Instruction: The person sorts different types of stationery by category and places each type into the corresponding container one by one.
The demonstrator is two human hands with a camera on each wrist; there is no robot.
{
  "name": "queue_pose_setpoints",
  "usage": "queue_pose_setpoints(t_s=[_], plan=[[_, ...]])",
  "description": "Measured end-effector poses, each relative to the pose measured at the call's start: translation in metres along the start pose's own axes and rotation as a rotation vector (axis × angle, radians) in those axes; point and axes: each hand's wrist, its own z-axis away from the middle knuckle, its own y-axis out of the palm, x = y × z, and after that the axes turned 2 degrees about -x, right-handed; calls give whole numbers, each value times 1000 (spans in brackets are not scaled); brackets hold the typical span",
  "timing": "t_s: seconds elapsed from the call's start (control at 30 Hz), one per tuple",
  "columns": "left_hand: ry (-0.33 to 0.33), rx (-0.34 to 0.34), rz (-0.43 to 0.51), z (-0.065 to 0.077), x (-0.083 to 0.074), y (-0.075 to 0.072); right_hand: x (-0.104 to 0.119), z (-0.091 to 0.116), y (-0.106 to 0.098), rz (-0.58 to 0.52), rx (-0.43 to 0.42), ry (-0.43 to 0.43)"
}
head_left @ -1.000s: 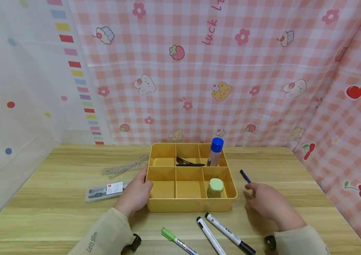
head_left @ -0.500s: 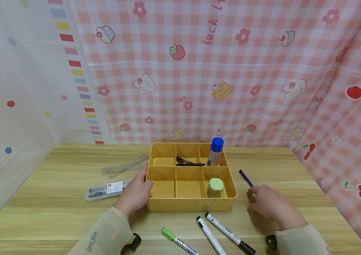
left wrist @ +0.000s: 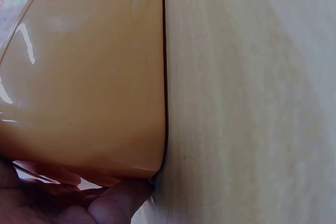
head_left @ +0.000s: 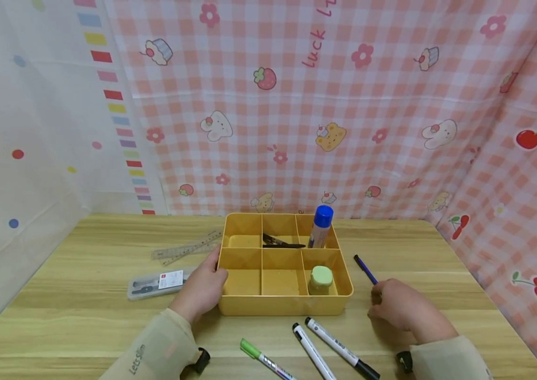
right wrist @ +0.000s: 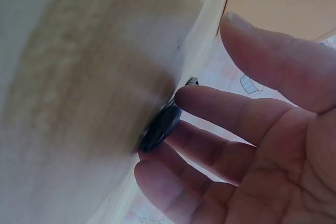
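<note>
A yellow divided organizer box stands mid-table. My left hand grips its left side, with the thumb at the rim; in the left wrist view the fingers lie against the box's corner. To the right of the box, a blue pen with a black end lies on the table. My right hand touches its near end, which the hand hides in the head view. The right wrist view has those fingertips on the pen's dark end, with the thumb spread well away.
Inside the box are a blue-capped glue stick, black pens and a green-lidded jar. Two black-and-white markers and a green-capped marker lie in front. Clear rulers and a compass case lie left.
My right hand has drawn back slightly toward the near right, and more of the pen shows. The pen has shifted a little to the left. My left hand and the box hold still.
</note>
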Motion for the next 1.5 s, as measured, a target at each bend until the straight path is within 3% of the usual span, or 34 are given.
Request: queue_pose_setpoints(t_s=[1.1,1.5], plan=[[5,-1,-3,1,0,-1,-5,1,1,-5,-86,-34],[4,-4,4,0,0,0,-5,4,1,-29,-68,-16]])
